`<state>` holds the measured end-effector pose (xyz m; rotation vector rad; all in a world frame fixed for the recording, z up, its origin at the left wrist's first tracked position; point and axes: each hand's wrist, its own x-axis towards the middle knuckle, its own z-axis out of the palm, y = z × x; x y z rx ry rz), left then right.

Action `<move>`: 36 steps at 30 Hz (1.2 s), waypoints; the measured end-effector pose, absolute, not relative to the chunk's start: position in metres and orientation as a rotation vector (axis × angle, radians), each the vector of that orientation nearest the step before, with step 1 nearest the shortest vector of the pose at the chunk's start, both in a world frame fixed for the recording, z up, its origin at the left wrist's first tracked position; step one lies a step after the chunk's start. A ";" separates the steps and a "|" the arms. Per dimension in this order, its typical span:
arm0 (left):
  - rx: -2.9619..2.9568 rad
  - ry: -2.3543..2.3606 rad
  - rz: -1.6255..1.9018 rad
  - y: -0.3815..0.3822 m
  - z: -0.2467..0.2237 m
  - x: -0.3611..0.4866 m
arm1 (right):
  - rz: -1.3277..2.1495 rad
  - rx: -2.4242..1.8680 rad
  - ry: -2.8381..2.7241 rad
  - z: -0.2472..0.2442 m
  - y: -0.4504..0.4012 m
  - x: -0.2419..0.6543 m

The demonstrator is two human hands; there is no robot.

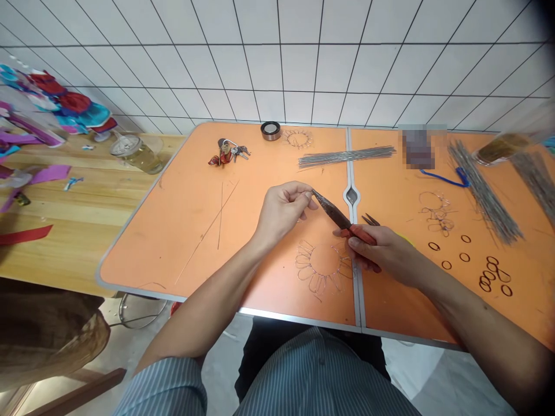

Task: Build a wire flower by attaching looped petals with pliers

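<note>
My right hand (377, 248) is closed round the red handles of long-nose pliers (332, 209). Their dark tip reaches up and left to the fingertips of my left hand (288, 209), which is closed in a pinch. Whatever lies between those fingers is too small to make out. Below both hands, a ring of thin wire loops (318, 276) lies on the orange table (260, 289). Two thin straight wires (220, 214) cross each other left of my left hand. Just beyond my right hand, the dark tips of another tool (370, 219) show.
Wire bundles (347, 156) (485, 193) lie at the back and right. A tape roll (271, 131) and keys (236, 151) sit near the wall. Small brown rings (489, 274) and looped wires (437, 211) are at right. A jar (136, 153) lies on the wooden table.
</note>
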<state>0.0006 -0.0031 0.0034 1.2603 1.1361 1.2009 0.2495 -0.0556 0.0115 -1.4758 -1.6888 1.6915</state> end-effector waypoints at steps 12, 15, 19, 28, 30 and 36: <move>1.037 1.136 1.128 0.002 0.002 -0.006 | 1.568 -1.497 -1.810 0.002 -0.052 0.251; 1.069 1.144 1.135 0.001 0.002 -0.005 | 1.537 -1.522 -1.834 0.006 -0.053 0.250; 1.120 1.152 1.144 -0.001 0.002 -0.004 | 1.537 -1.535 -1.812 0.011 -0.053 0.247; 1.249 1.153 1.210 -0.001 -0.001 -0.001 | 1.525 -1.531 -1.808 0.020 -0.054 0.244; 1.302 1.166 1.243 -0.001 -0.004 -0.001 | 1.531 -1.531 -1.792 0.021 -0.054 0.243; 1.524 1.251 1.286 0.001 -0.018 -0.003 | 1.592 -1.484 -1.782 0.020 -0.053 0.242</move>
